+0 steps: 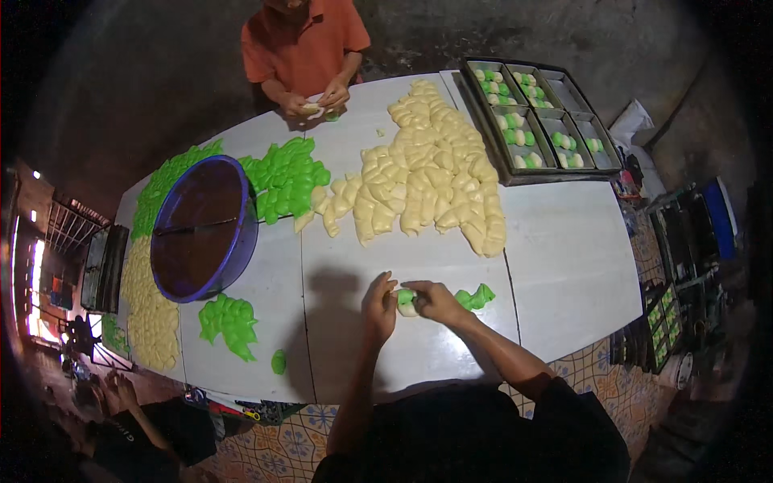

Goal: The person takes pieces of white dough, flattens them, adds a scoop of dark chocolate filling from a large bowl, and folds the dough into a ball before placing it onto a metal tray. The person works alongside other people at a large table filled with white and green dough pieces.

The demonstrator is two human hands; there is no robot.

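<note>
My left hand (380, 312) and right hand (436, 303), half-curled, hold the green-and-white dough (406, 299) between them, seemingly mid-shaping, so next probably calls for a gentle press.

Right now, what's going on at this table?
The person's bare right hand holds a small green-and-cream dough piece, with the bare left hand at its left. A green dough strip lies right of them on the white tabletop. Beyond spreads a mass of cream dough lumps. Across the tabletop, a co-worker in an orange shirt handles a pale piece with both hands. At upper right, a black tray of rectangular metal tins holds similar two-colour pieces.
</note>
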